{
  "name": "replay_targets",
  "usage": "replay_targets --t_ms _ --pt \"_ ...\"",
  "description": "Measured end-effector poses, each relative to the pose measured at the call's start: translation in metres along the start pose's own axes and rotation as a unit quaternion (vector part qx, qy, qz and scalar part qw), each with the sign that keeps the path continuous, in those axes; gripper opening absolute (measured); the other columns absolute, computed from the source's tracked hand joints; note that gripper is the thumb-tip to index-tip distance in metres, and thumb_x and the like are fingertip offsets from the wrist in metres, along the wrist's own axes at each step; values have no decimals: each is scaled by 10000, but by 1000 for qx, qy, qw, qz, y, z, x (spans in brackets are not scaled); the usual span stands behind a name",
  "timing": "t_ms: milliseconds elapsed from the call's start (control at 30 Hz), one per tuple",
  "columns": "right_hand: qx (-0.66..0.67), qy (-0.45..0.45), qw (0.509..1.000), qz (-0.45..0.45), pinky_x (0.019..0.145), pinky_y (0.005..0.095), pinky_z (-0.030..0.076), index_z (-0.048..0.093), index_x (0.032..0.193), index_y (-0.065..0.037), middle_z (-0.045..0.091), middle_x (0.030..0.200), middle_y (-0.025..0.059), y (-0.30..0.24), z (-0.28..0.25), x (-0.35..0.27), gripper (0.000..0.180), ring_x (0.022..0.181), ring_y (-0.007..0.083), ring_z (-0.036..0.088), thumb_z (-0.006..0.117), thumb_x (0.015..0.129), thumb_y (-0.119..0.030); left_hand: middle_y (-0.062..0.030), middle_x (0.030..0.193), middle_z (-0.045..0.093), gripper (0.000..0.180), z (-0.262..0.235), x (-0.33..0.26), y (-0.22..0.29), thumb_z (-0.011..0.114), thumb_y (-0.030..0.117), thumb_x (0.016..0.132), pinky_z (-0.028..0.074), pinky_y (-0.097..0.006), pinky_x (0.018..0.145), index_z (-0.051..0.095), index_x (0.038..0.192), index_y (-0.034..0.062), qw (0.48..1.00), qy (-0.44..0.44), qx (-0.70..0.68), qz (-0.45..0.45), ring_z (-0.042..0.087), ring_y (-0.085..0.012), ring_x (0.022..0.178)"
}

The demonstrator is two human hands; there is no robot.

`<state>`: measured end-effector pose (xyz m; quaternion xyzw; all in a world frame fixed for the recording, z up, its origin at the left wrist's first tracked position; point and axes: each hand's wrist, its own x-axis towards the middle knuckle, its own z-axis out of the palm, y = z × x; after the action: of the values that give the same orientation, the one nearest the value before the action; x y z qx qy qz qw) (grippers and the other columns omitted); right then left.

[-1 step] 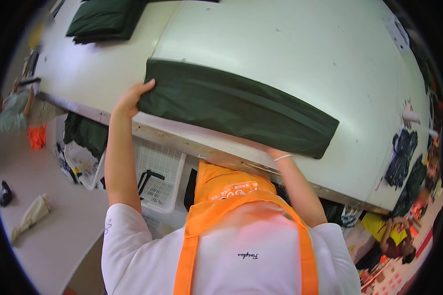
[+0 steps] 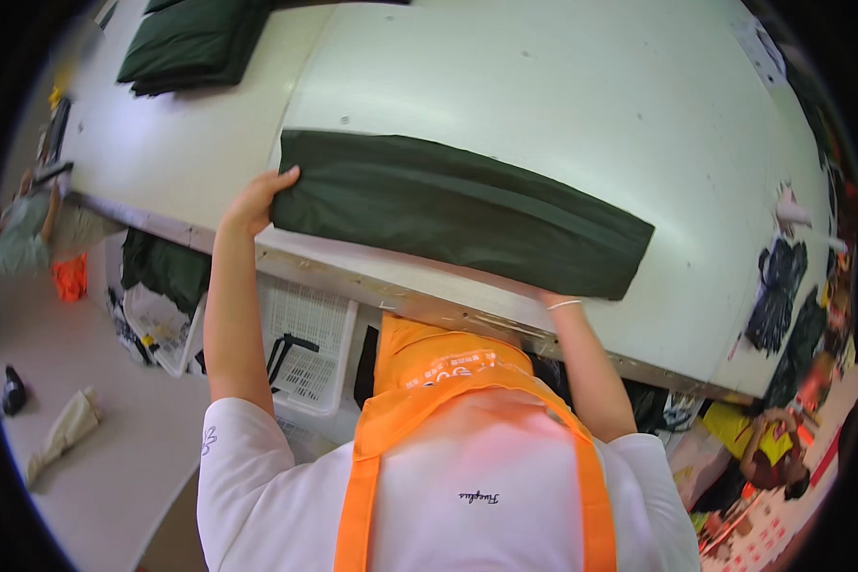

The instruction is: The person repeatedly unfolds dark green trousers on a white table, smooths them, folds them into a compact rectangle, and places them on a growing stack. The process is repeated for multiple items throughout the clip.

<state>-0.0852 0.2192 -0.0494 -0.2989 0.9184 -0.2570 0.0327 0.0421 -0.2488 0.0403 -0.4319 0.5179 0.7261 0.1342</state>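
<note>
A long folded piece of dark green fabric (image 2: 458, 214) lies across the near side of the white table (image 2: 562, 86), slanting down to the right. My left hand (image 2: 255, 202) grips its left end, the thumb on top and the fingers tucked out of sight beneath. Under the near edge, toward the right end, my right hand (image 2: 549, 297) reaches in; its fingers are covered by the fabric. A thin white band (image 2: 564, 303) circles the right wrist.
More folded dark green fabric (image 2: 195, 43) is stacked at the far left. A bundle of dark strips (image 2: 777, 296) lies at the table's right end. Below the table edge stands a white plastic basket (image 2: 310, 334). People work at far left and lower right.
My right hand has slid a little to the right under the fabric. The fabric's right end sits slightly higher in the picture, its left end slightly lower along with my left hand.
</note>
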Motion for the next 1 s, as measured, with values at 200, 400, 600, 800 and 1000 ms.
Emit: replay_targets --t_ms 200,400,600,800,1000 --pt "-140 -8 987 79 929 386 396 578 1109 -73 548 1169 150 101 -66 -46 282 1071 325 506 538 854 -185 -111 1024 618 384 52 26 -23 620 231 854 476 -288 786 551 1093 -61 998 47 0 41 597 -175 908" --pt "50 -283 948 -133 869 369 435 604 1021 -60 601 1048 133 41 -143 -83 231 999 316 541 582 803 -131 -100 935 648 371 83 15 -9 588 258 868 476 -262 727 586 1051 -65 985 96 119 84 611 -157 821" --pt "-67 212 975 -29 717 392 424 624 848 -60 616 778 67 101 -162 29 114 773 270 563 578 837 -164 -111 910 649 369 88 37 -12 600 295 849 471 -304 719 599 1057 -10 880 188 384 209 605 -207 787" --pt "-70 -15 993 95 660 373 396 541 689 -68 585 623 59 176 -141 30 267 580 272 527 503 895 -234 -16 1436 330 493 158 37 -38 454 349 900 141 -505 1078 379 1366 207 567 285 663 397 243 -283 1343" --pt "-139 87 985 52 872 440 351 508 1106 -100 553 1061 139 160 -128 24 285 978 302 507 531 868 -255 -37 1448 305 500 157 57 -45 418 358 906 149 -502 1074 367 1373 190 558 277 671 401 235 -297 1340"
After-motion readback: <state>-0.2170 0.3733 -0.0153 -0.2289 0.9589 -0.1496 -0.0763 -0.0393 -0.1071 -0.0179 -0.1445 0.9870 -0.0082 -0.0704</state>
